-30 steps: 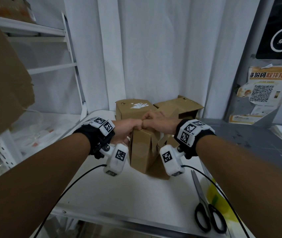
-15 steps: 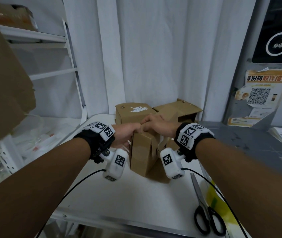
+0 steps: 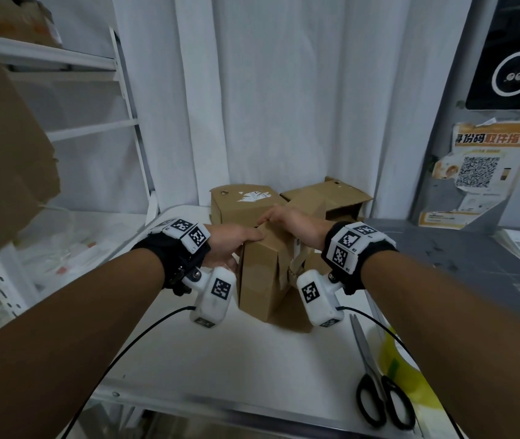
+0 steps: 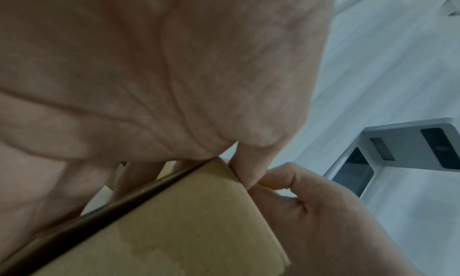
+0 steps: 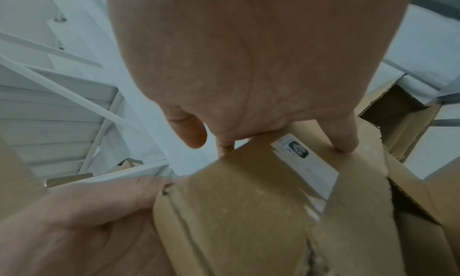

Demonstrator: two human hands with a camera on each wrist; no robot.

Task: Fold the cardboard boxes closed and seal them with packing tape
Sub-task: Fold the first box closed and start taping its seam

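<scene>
Both the left hand (image 3: 231, 243) and right hand (image 3: 287, 221) grip the box (image 3: 265, 274) top, but with no tape on, those flaps could pop open.

Matt brown corrugated cardboard box (image 3: 263, 274), smooth white table (image 3: 220, 359), glossy black-handled metal scissors (image 3: 375, 384)

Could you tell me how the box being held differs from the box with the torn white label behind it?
The held box is gripped by both hands, left hand and right hand; the labelled box is untouched. The held box is nearest the camera; the labelled box stands by the curtain. Both are brown cardboard on the white table.
</scene>
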